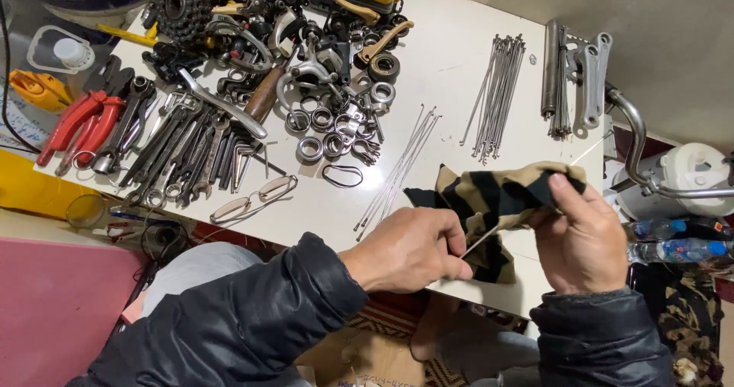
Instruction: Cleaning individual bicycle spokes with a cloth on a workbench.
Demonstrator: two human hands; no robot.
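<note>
Fingers (451,243) of the left hand (409,249) were pinched shut on a thin metal spoke (482,242), whose far end ran into a tan-and-black striped cloth (489,196). Around that cloth the right hand (581,238) was closed, its thumb pressing the upper fold and the fabric bunched over the spoke. Cloth and spoke were held just above the near edge of the white worktop (451,73).

From the head view, taking the cloth as the landmark: just to its left a small fan of loose spokes (397,169) lay on the worktop, and beyond it, farther from the person, a tighter bundle of spokes (497,92). Near the cloth's far right lay steel tubes and flat brackets (577,77). Well to its left were spectacles (252,198), a row of spanners (187,154), red-handled pliers (80,123), bearing rings (329,131) and a heap of bicycle parts (306,31).

Judging by this, one spoke was being wiped while many remained on the worktop; which of those were already cleaned could not be told.
</note>
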